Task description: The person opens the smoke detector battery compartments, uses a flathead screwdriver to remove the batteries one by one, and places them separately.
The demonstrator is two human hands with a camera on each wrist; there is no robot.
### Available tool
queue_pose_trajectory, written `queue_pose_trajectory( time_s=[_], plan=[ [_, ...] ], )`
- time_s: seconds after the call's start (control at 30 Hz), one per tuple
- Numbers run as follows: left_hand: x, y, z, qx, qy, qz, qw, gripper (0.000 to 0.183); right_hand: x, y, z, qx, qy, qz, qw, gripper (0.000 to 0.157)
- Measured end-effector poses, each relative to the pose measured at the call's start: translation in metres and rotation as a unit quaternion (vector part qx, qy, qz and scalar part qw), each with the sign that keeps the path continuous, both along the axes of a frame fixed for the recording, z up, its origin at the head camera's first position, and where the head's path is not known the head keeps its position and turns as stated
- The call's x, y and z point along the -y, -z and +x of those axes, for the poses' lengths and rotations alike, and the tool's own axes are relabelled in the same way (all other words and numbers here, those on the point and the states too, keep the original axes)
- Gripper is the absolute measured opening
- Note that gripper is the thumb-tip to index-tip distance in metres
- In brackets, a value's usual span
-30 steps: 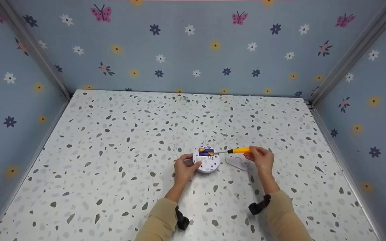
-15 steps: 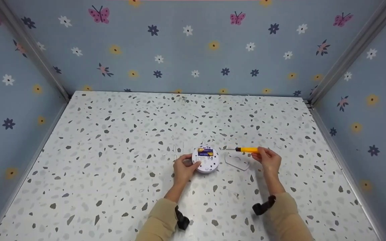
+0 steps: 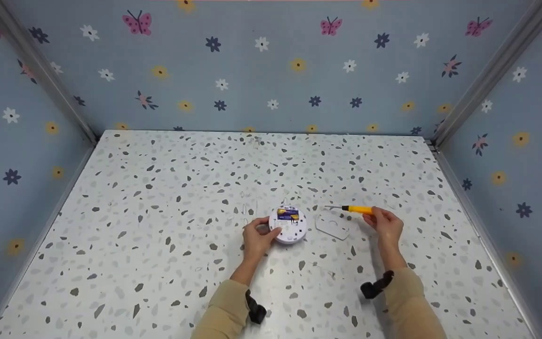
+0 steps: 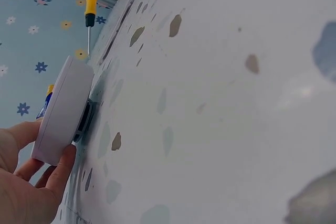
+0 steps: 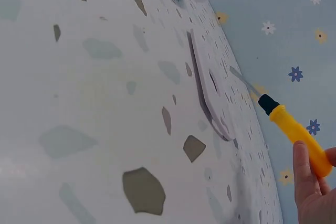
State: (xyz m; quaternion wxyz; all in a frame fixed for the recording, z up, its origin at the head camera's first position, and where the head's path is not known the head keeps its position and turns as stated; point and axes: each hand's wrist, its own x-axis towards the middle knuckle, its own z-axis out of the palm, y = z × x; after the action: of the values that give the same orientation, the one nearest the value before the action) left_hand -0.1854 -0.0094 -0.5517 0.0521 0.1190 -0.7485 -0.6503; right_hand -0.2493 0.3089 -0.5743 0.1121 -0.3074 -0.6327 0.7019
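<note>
My left hand [image 3: 258, 240] grips the left rim of a round white plastic device [image 3: 294, 230], thumb on top and fingers at the side. Purple-and-yellow batteries [image 3: 288, 214] sit in the slot on its upper face. In the left wrist view the device [image 4: 65, 108] is seen edge-on, with a dark part under it. My right hand [image 3: 387, 228] pinches the yellow handle of a screwdriver [image 3: 359, 209], its shaft pointing left, apart from the device. The right wrist view shows the screwdriver [image 5: 294, 127] above the tabletop, held near the handle's end.
A flat white plate [image 3: 332, 227] with angled edges lies on the speckled table [image 3: 158, 263], right of the device and left of the right hand. Flower-patterned panels [image 3: 271, 70] stand at the back and both sides of the table.
My right hand has drawn the screwdriver back to the right, its tip leaving the battery slot. My left hand and the device have stayed in place.
</note>
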Motion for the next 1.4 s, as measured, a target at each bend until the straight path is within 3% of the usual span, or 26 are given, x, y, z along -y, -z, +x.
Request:
queue_pose_trajectory(
  time_s=[0.13, 0.33, 0.5, 0.7, 0.83, 1.03, 1.2, 1.4],
  plan=[
    [0.0, 0.0, 0.0, 0.001, 0.0, -0.005, 1.0, 0.035, -0.002, -0.007, 0.002, 0.013, 0.01, -0.004, 1.0, 0.038],
    [0.0, 0.0, 0.0, 0.003, -0.003, 0.007, 1.0, 0.035, 0.005, -0.036, 0.013, 0.049, 0.011, -0.015, 0.999, 0.039],
    [-0.001, 0.001, -0.001, 0.012, -0.009, 0.005, 0.9999, 0.036, 0.004, -0.05, 0.018, 0.075, -0.017, -0.012, 0.997, 0.04],
    [-0.001, 0.0, -0.001, 0.016, -0.012, 0.001, 0.9998, 0.037, -0.006, -0.048, 0.02, 0.114, -0.073, 0.047, 0.99, 0.041],
    [-0.001, 0.0, -0.001, 0.01, -0.007, 0.006, 0.9999, 0.037, -0.013, -0.044, 0.022, 0.139, -0.109, 0.133, 0.975, 0.04],
    [0.0, 0.001, -0.001, 0.005, -0.002, 0.022, 0.9997, 0.036, -0.02, -0.042, 0.028, 0.168, -0.161, 0.255, 0.939, 0.042],
    [0.0, 0.0, -0.001, 0.01, -0.004, 0.015, 0.9998, 0.036, -0.023, -0.042, 0.028, 0.179, -0.176, 0.276, 0.928, 0.042],
    [0.0, 0.0, -0.001, 0.01, -0.01, 0.013, 0.9998, 0.036, -0.023, -0.042, 0.028, 0.184, -0.197, 0.279, 0.922, 0.042]
  ],
)
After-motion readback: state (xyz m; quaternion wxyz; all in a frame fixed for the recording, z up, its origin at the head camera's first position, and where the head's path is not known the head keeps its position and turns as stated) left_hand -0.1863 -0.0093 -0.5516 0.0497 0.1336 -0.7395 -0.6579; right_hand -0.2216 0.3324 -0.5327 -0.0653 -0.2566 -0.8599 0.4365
